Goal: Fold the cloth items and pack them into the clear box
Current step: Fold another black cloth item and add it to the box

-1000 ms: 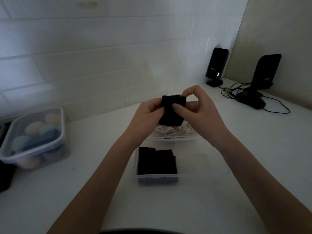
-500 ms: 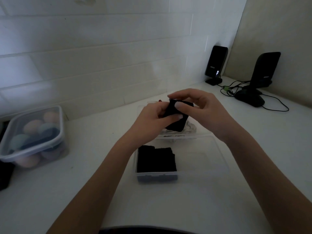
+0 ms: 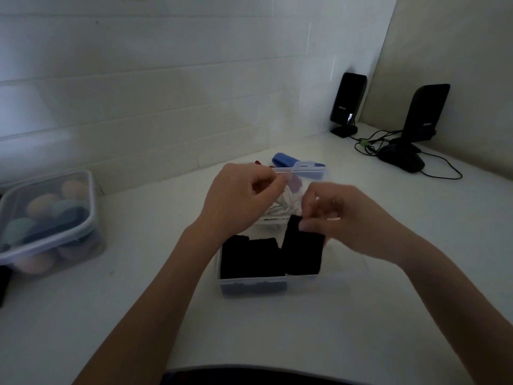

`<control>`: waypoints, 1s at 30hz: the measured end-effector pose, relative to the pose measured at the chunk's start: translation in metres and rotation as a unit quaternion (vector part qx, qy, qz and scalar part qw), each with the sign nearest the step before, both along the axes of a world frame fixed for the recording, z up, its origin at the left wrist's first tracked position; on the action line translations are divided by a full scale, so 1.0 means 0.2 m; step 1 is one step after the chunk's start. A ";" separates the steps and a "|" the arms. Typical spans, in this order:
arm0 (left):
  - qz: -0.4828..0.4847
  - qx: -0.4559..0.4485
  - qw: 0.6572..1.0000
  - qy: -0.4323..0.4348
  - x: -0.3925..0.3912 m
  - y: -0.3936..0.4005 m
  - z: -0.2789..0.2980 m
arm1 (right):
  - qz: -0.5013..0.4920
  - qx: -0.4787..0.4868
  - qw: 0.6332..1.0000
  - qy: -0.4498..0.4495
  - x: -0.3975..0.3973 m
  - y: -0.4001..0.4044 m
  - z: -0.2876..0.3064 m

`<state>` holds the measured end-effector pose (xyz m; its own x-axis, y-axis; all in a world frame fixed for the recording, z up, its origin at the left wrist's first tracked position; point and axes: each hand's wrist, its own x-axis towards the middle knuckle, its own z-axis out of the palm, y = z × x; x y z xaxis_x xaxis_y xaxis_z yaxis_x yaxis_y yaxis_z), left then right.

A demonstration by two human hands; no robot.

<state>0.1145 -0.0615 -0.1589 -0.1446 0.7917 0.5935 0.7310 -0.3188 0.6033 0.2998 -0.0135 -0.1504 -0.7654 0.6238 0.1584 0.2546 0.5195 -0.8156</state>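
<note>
I see the bench (image 3: pixel 277 329) carrying the clear box (image 3: pixel 280 284) just below both hands. Black folded cloths (image 3: pixel 251 258) already fill its side under my left hand (image 3: pixel 238 201), which is curled closed, seemingly empty. My right hand (image 3: pixel 347 218) pinches another folded black cloth (image 3: pixel 304 251) by its top edge, hanging upright, I judge so it slots in beside the others.

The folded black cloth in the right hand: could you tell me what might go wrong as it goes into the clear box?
The right hand pinches only the folded black cloth top edge, so it may unfold. It could also snag the black cloths already packed in the clear box.
</note>
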 end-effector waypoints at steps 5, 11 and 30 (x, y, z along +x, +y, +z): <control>-0.033 -0.012 0.998 0.056 0.02 0.00 -0.01 | -0.001 0.065 0.991 -0.118 -0.01 -0.03 -0.03; -0.030 -0.031 0.989 0.139 0.05 -0.03 -0.01 | -0.001 0.149 0.970 -0.192 -0.07 -0.06 -0.09; -0.090 -0.327 0.901 0.270 0.04 -0.19 -0.02 | 0.038 0.158 0.954 -0.253 -0.01 -0.06 -0.04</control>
<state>0.1225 -0.0998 -0.1624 0.1905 0.9797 -0.0628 0.9464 -0.1663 0.2769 0.2982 -0.0254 -0.1591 -0.8348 0.5459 -0.0716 0.5259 0.7519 -0.3976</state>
